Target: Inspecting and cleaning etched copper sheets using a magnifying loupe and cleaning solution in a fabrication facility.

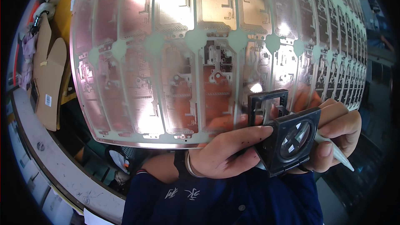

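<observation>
A large copper-coloured printed circuit board panel (156, 43) fills the upper middle, patterned with rows of repeated circuits between pale green strips. Over its near right edge stands a black folding magnifier (273, 152), its round lens facing me and its square base frame opened out behind. My left hand (225, 152) pinches the magnifier from the left, fingertips against its side. To the right, the fingers of my right hand (343, 127) are curled round a pale, tapered, pointed tool (339, 154), its tip slanting down to the right. That hand is close beside the magnifier; part of it is hidden behind it.
Left of the panel lie brown cardboard cutouts (51, 87) with a small white label, beside a yellow surface (70, 16). A pale curved-looking ledge (62, 162) runs along the lower left. Bright light reflections cover parts of the copper.
</observation>
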Motion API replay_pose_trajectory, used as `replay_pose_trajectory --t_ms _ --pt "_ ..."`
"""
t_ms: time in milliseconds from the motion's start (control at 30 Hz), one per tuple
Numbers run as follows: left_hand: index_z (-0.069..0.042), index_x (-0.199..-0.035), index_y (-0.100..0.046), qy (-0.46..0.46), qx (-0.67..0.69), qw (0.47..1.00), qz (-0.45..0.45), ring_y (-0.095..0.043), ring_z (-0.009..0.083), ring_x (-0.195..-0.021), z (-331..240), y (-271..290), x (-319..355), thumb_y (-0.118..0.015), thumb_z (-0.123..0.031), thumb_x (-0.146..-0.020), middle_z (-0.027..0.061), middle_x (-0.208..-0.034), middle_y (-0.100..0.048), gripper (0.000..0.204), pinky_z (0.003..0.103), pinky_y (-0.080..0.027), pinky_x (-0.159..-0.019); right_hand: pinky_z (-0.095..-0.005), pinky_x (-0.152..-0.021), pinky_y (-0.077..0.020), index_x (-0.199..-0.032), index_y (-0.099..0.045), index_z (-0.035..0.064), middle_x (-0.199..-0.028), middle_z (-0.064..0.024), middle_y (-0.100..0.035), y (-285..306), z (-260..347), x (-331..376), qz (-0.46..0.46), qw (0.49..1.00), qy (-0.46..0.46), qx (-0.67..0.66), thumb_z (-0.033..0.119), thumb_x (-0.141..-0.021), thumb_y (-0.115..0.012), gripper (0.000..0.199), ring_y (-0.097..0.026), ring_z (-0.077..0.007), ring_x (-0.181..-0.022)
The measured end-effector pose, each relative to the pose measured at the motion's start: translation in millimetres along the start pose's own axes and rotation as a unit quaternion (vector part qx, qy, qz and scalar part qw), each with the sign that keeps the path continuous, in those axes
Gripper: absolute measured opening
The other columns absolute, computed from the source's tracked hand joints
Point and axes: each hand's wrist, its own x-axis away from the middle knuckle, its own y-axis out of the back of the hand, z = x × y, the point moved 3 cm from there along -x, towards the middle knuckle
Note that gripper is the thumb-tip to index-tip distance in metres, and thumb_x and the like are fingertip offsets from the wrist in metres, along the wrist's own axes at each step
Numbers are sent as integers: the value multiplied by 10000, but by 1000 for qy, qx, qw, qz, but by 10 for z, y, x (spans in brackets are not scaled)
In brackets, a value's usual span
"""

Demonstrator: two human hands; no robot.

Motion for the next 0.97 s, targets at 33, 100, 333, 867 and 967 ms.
replay_pose_trajectory --t_ms 33,100,333,867,967 --pt "48 -1158 -520 4 7 1000 3 -593 269 -998 4 10 -7 -594 -59 -828 172 -1106 -570 355 326 -451 -841 -418 -598 -549 -807 -419 27 -706 -103 -519 -2 -7 5 5 1000 -4 -7 161 -836 -573 206 -573 -189 -573" --pt "46 -1153 -524 13 18 1000 8 -594 281 -992 -2 29 -16 -595 -71 -829 178 -1099 -572 351 331 -453 -840 -427 -623 -551 -814 -425 28 -717 -105 -522 8 -23 5 10 1000 -10 -14 154 -833 -570 193 -582 -194 -584" --pt "40 -1136 -537 -17 -10 1000 22 -596 311 -987 -24 40 -57 -600 -97 -830 192 -1083 -576 341 348 -453 -854 -465 -735 -541 -859 -437 28 -764 -117 -525 38 -41 -23 65 997 4 -39 150 -832 -560 175 -602 -197 -656" --pt "25 -1131 -552 22 4 1000 -22 -596 302 -1004 -150 -3 -11 -614 -90 -815 181 -1077 -588 342 337 -447 -878 -417 -689 -559 -809 -435 17 -710 -120 -527 -41 9 -27 18 999 16 -23 154 -836 -570 195 -583 -161 -640" --pt "23 -1131 -552 -114 -140 984 11 -597 301 -1000 -91 36 -109 -609 -93 -819 180 -1078 -592 338 326 -443 -876 -418 -706 -552 -811 -442 20 -718 -122 -534 -3 -11 -39 22 1000 1 -10 153 -837 -570 186 -584 -163 -643"
